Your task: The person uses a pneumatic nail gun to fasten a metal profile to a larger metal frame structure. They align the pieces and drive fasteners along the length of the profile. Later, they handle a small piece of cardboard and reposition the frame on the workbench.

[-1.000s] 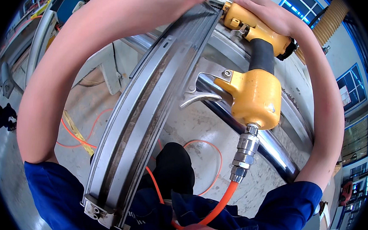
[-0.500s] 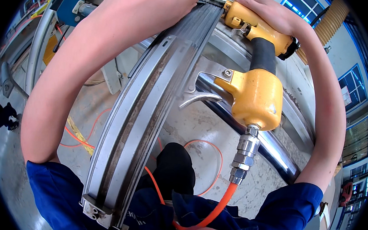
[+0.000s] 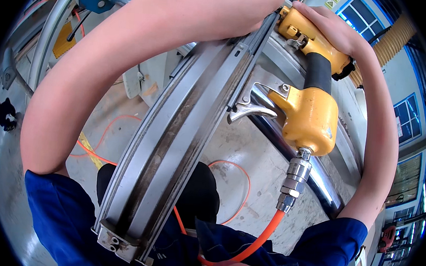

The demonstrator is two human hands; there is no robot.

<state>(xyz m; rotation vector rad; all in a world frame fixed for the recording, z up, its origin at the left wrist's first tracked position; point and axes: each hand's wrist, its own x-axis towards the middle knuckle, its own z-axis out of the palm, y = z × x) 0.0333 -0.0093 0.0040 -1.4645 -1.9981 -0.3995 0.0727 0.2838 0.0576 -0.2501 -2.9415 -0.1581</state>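
Observation:
A yellow pneumatic stapler (image 3: 311, 119) with a black grip sleeve leans in front of me, its trigger lever (image 3: 253, 111) facing the magazine. The long silver magazine (image 3: 161, 144) runs diagonally from my lap up to the tool's far end. My right hand (image 3: 329, 28) is wrapped over the yellow cylinder at the top. My left hand (image 3: 259, 9) bends across the magazine's upper end. The picture's top edge cuts it off, and its fingers are hidden. An orange air hose (image 3: 260, 238) hangs from the metal coupling (image 3: 295, 179) under the stapler.
Behind the stapler a shiny metal tube (image 3: 317, 176) slants beside a pale metal frame (image 3: 345, 156). My dark-clothed leg (image 3: 202, 186) is beneath the magazine. A thin orange hose (image 3: 247, 176) loops over the grey floor. A ribbed yellow duct (image 3: 391, 41) hangs at upper right.
The stapler and magazine top have shifted right and slightly down. My left hand has moved right with them. The dark grey strip seen near it in the magazine no longer shows.

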